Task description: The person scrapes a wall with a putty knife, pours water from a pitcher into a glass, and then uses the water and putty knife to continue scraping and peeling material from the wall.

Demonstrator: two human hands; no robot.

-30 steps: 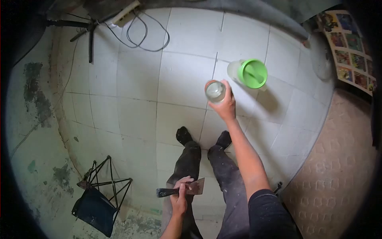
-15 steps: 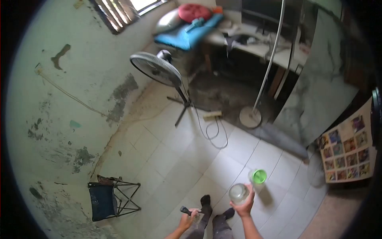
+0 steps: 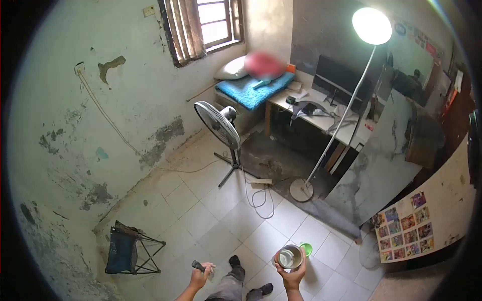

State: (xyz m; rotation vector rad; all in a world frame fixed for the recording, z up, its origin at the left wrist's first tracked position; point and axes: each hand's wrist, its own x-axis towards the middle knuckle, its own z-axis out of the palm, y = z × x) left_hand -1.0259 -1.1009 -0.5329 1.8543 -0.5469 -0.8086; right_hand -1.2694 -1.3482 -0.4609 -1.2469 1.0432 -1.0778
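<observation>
My right hand (image 3: 293,277) is closed around a round, see-through jar (image 3: 287,258), held over the tiled floor at the lower right of the middle. Partly behind this jar shows the green lid (image 3: 307,248) of a container; the rest of it is mostly hidden. My left hand (image 3: 203,277) is wrapped round a short tool with a dark handle (image 3: 198,265), whose other end is too small to make out. Both hands are well apart, in front of my legs and dark socks (image 3: 234,261).
A folding stool (image 3: 122,251) stands at lower left. Ahead are a standing fan (image 3: 218,125), a power strip (image 3: 261,181) with loose cable, and a lit floor lamp (image 3: 371,26). Behind them is a desk (image 3: 346,131) with a monitor (image 3: 341,80). A picture poster (image 3: 427,215) hangs at right.
My view has tilted up, bringing the lamp head and more window into sight. Both hands now appear lower and further left, still holding the jar and the dark-handled tool.
</observation>
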